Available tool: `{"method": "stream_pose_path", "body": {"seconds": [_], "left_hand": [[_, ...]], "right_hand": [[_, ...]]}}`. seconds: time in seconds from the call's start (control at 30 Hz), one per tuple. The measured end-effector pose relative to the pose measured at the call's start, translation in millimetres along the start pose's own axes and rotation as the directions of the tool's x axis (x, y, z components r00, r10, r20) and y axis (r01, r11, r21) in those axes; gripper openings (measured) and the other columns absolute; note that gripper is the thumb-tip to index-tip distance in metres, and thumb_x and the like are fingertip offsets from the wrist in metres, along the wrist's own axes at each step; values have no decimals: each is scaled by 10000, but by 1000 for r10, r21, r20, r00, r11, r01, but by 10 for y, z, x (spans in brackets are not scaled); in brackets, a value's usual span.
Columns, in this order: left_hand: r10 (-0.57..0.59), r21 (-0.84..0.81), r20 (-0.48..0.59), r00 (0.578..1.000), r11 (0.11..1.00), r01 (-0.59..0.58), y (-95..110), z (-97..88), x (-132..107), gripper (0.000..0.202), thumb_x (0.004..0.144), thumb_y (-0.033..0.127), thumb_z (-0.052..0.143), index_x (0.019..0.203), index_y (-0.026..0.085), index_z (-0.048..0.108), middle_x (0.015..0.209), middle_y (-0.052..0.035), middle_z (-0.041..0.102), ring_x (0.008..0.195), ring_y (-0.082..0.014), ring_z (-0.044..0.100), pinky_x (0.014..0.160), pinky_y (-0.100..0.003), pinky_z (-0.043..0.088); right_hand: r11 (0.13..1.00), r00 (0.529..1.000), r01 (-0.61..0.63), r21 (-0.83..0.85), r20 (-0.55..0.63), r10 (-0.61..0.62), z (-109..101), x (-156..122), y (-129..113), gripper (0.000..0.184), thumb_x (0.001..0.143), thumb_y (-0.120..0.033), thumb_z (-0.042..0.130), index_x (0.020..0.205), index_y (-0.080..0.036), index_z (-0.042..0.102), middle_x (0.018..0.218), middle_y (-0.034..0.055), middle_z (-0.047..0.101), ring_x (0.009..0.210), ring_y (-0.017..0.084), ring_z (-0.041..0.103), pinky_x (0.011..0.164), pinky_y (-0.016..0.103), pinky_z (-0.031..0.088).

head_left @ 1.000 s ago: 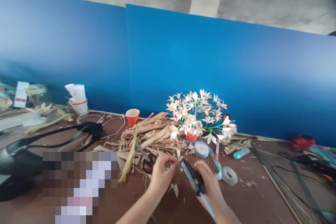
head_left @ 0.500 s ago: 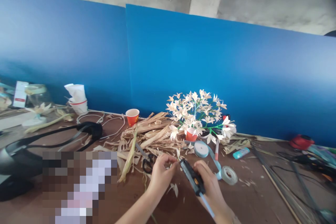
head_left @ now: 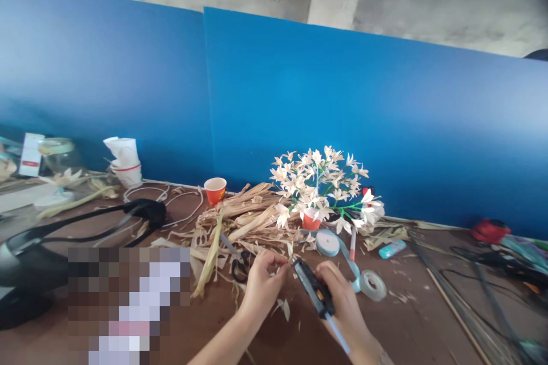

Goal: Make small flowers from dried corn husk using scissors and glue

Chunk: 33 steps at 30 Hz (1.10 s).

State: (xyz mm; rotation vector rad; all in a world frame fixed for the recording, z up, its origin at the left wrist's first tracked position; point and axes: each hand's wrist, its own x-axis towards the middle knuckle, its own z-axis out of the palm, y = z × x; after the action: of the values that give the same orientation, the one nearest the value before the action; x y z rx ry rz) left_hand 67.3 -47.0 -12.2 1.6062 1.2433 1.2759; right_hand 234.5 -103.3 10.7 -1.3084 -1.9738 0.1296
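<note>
In my right hand is a black hot glue gun, a pale glue stick jutting from its back end. Its nozzle points away from me, close to the fingertips of my left hand. Those fingers are pinched on a small pale husk petal, whose tip shows just above the nozzle. Beyond the hands, a red paper cup holds a bunch of cream husk flowers on green stems. Scissors with dark handles lie left of my left hand, beside a heap of dried corn husks.
A roll of light blue ribbon and a roll of clear tape lie to the right. Another red paper cup stands behind the husks. Black straps lie at left, cables and sticks at right. A blue partition closes the back.
Both hands and the glue gun hold nearly the same position. The whole view has shifted very slightly.
</note>
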Motion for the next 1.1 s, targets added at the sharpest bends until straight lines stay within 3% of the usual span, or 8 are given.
{"method": "stream_pose_path", "body": {"seconds": [0.4, 0.6, 0.77, 0.83, 0.93, 1.0, 1.07, 1.1], "left_hand": [[82, 53, -2, 997, 995, -81, -10, -20, -3, 84, 693, 226, 572, 648, 180, 626, 692, -31, 617, 738, -195, 565, 678, -297, 431], [106, 92, 12, 994, 990, -107, 55, -50, -10, 77, 688, 190, 549, 648, 196, 614, 712, -27, 612, 765, -203, 555, 723, -324, 426], [66, 71, 11, 998, 995, -67, 18, -33, -1, 105, 714, 244, 540, 657, 189, 608, 716, -26, 621, 756, -198, 567, 703, -307, 426], [66, 72, 10, 998, 995, -67, -10, -26, 0, 94, 708, 244, 550, 665, 191, 615, 719, -23, 627, 749, -195, 568, 695, -301, 424], [75, 66, 8, 997, 995, -75, -41, -22, -1, 90, 711, 236, 546, 671, 191, 613, 725, -20, 631, 753, -193, 571, 698, -297, 423], [77, 59, 11, 997, 995, -78, -44, -22, -3, 95, 716, 235, 537, 673, 189, 609, 727, -22, 630, 762, -194, 573, 702, -297, 424], [64, 56, 15, 998, 996, -65, -37, -21, -7, 95, 713, 232, 535, 671, 186, 606, 728, -25, 628, 766, -195, 573, 699, -296, 424], [55, 55, 17, 998, 997, -56, -32, -21, -8, 94, 711, 233, 535, 673, 185, 606, 730, -26, 627, 769, -196, 572, 696, -296, 424]], "right_hand": [[1000, 999, 9, 25, 44, -10, -42, -5, -38, 164, 695, -52, 441, 789, -185, 463, 785, 23, 489, 657, 132, 494, 576, 217, 393], [993, 995, -98, -60, -35, 96, -195, -7, -9, 147, 712, -75, 448, 796, -192, 478, 793, 32, 525, 642, 141, 513, 568, 226, 390], [981, 963, -152, -125, 204, 175, -387, -54, -141, 109, 739, -128, 457, 666, -206, 440, 623, -22, 524, 563, 127, 506, 504, 200, 342], [974, 957, -180, -139, 203, 206, -426, -125, -91, 102, 734, -122, 449, 680, -208, 445, 609, -25, 540, 562, 130, 521, 505, 200, 346], [883, 936, -327, -337, 11, 351, -455, -298, 191, 133, 700, -153, 485, 829, -189, 483, 718, 33, 600, 666, 194, 587, 581, 264, 400], [709, 845, -504, -494, -109, 524, -465, -431, 427, 212, 658, -182, 536, 864, -170, 487, 822, 100, 618, 742, 264, 613, 589, 317, 417], [579, 777, -575, -579, -164, 608, -472, -548, 605, 216, 664, -186, 532, 874, -149, 498, 874, 147, 609, 813, 307, 614, 597, 343, 428], [549, 767, -579, -603, -174, 618, -478, -594, 658, 227, 673, -186, 526, 893, -135, 502, 891, 163, 604, 840, 313, 611, 612, 348, 432]]}}
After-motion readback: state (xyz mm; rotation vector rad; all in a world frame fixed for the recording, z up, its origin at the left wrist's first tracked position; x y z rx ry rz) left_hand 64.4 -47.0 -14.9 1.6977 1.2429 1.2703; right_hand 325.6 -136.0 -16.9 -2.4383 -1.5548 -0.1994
